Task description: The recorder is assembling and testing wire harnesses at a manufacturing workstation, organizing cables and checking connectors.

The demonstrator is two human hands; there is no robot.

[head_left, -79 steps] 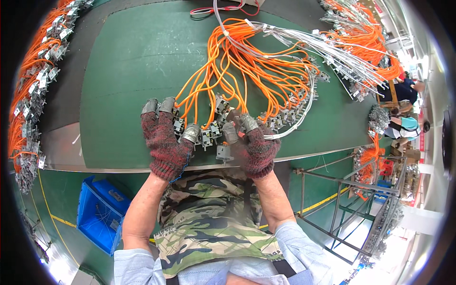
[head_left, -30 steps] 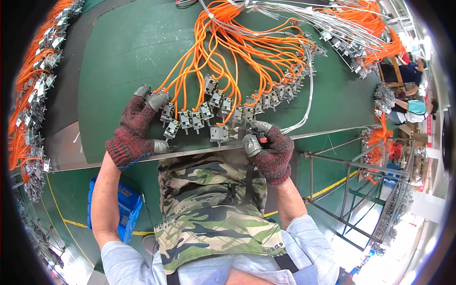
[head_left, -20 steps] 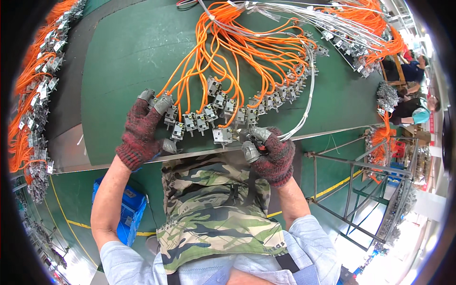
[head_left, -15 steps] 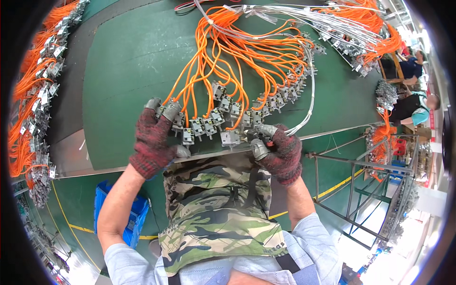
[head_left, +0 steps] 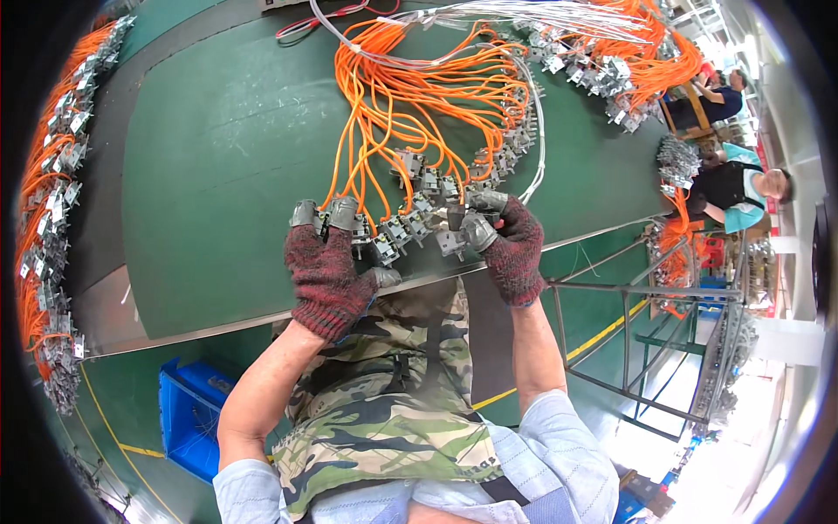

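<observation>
A person in a camouflage apron (head_left: 384,410) stands at a green bench (head_left: 218,175), looking down at both gloved hands. Every place here is given relative to the row of small grey connectors (head_left: 410,223) lying along the bench's near edge, each connector ending an orange wire.

Far to the left of the row, more orange harnesses (head_left: 52,201) hang along the bench's left border. Below and left of the row, a blue bin (head_left: 188,419) sits on the floor.

The left hand (head_left: 327,271) has shifted inward since half a second ago and now rests on the row's left end. Its fingers lie curled over the first connectors, thumb out toward the bench edge; whether the grip actually closes on one cannot be told.

Above the row, the orange wires (head_left: 428,96) fan up the bench in loops.

The right hand (head_left: 506,244) has risen to the row's right end. Its grip is pressed together, thumb and fingertips pinching a connector held just above the edge. The two hands now bracket the row, suggesting that the connectors are being gathered or aligned.

Far right of the row, beyond a metal frame (head_left: 646,349), other workers (head_left: 742,183) handle similar harnesses.
</observation>
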